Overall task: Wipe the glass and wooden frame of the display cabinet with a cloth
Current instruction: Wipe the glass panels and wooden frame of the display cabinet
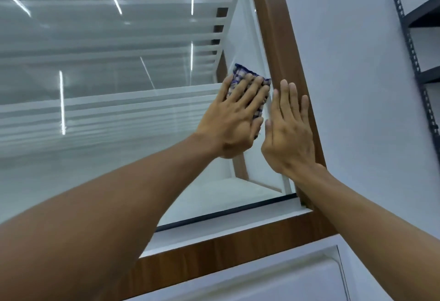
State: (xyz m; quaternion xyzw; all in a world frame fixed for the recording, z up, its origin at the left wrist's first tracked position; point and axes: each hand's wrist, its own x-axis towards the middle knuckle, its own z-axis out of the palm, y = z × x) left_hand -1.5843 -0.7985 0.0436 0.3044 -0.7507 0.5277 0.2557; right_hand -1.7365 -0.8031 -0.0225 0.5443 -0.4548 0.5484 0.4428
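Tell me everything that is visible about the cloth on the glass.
The cloth is a small checked fabric piece, blue and pale squares with a dark blue stitched edge. It looks soft and folded. The left hand presses it flat against the cabinet glass, fingers spread over it, so only its top and right edges show. It lies close beside the brown wooden frame. The right hand lies next to it; whether they touch is unclear.
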